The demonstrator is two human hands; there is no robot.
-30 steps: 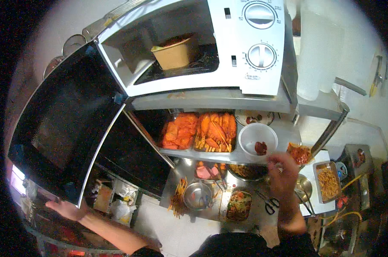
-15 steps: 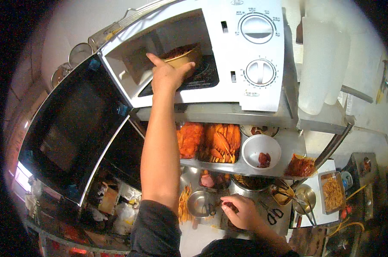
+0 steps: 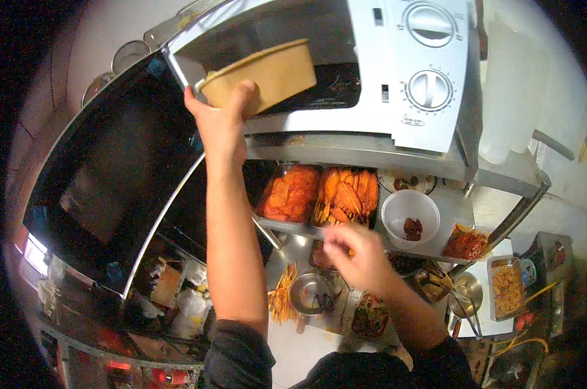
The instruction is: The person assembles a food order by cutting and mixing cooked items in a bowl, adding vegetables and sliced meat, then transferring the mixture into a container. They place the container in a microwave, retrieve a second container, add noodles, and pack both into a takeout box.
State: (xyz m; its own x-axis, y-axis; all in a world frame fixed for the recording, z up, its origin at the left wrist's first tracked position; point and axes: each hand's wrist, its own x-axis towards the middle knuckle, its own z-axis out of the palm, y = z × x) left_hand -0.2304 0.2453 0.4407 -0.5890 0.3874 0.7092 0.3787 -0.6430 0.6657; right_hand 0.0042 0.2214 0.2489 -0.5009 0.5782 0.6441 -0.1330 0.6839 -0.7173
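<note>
While your left hand point(image 3: 221, 120) grips one tan paper bowl point(image 3: 261, 76) at the microwave point(image 3: 397, 71) mouth, your right hand point(image 3: 358, 256) hangs loosely open below two trays of orange food point(image 3: 319, 194).

Microwave point(image 3: 397, 71) mouth filled by tilted brown paper bowl point(image 3: 261, 74), open door point(image 3: 105, 175) blocks left side, shelf point(image 3: 449, 227) below crowded with food trays point(image 3: 319, 194) and white cup point(image 3: 410, 217).
</note>
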